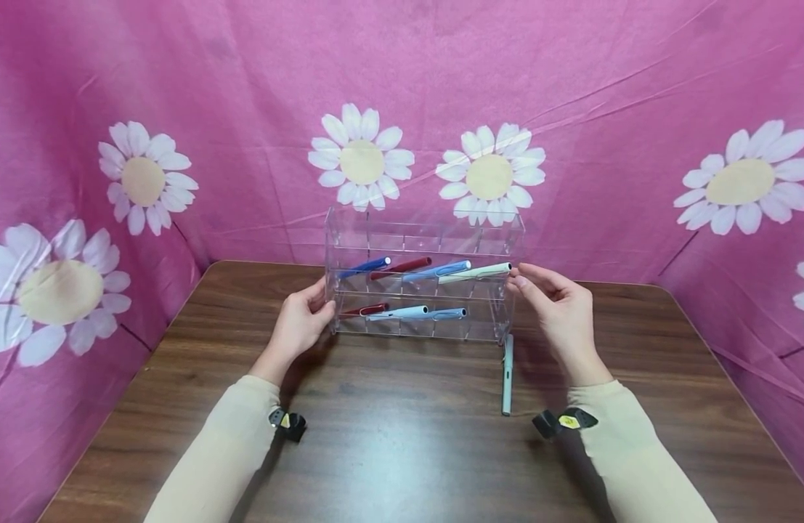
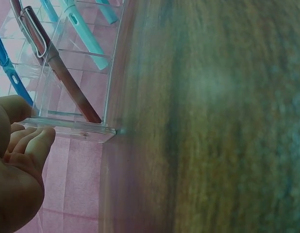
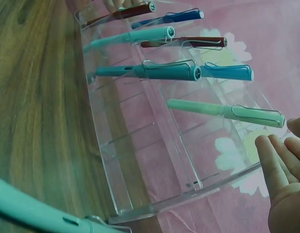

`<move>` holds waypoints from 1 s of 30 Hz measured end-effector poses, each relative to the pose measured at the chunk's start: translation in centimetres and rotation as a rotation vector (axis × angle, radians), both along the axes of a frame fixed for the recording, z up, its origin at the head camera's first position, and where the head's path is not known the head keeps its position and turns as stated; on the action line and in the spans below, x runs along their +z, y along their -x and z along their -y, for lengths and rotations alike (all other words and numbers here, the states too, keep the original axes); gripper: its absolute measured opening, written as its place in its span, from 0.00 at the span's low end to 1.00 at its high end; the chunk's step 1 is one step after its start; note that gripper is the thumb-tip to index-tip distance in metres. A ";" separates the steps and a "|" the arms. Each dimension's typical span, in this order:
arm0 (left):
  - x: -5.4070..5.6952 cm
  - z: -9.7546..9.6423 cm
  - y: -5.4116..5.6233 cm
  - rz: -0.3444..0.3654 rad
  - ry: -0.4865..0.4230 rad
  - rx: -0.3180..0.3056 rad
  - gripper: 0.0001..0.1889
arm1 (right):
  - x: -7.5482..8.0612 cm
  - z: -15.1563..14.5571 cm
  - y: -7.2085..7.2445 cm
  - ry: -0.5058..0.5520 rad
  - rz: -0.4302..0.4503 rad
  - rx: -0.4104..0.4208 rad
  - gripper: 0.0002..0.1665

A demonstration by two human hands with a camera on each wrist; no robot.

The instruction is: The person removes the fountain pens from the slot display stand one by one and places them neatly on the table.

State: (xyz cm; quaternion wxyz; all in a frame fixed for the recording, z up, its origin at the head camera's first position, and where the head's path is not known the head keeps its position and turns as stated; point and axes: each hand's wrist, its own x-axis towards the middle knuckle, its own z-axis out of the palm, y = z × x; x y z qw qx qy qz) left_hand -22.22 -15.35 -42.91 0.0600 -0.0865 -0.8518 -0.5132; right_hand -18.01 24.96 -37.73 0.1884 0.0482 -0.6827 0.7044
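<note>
A clear acrylic pen rack (image 1: 454, 328) stands on the table between both hands. My left hand (image 1: 300, 319) grips its left side panel, thumb at the front edge, fingers outside. On the upper level lie a dark blue pen (image 1: 365, 267), a dark red pen (image 1: 402, 268), a blue pen (image 1: 437, 271) and, rightmost, a pale mint pen (image 3: 254, 115). My right hand (image 1: 558, 312) has its thumb and fingertips right at that mint pen's cap end, fingers loosely extended. The lower level holds another dark red pen (image 2: 75, 90), a light blue pen (image 1: 398, 313) and a medium blue pen (image 1: 449, 314).
A grey-green pen (image 1: 508, 378) lies on the wooden table (image 1: 388, 450) by the rack's front right corner, pointing toward the front. Pink cloth (image 1: 258, 87) with large daisies hangs behind and at both sides. Each sleeved wrist wears a small black camera.
</note>
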 end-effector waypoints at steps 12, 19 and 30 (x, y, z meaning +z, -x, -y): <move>-0.1 0.1 0.0 -0.005 -0.005 -0.011 0.30 | 0.3 1.2 0.9 -0.076 0.038 -0.051 0.23; -0.1 0.1 0.0 -0.002 -0.015 -0.012 0.30 | 0.5 1.7 1.3 -0.154 0.041 -0.073 0.22; -0.1 0.2 0.0 0.007 -0.010 -0.010 0.29 | 0.2 1.9 1.7 -0.139 0.001 -0.096 0.18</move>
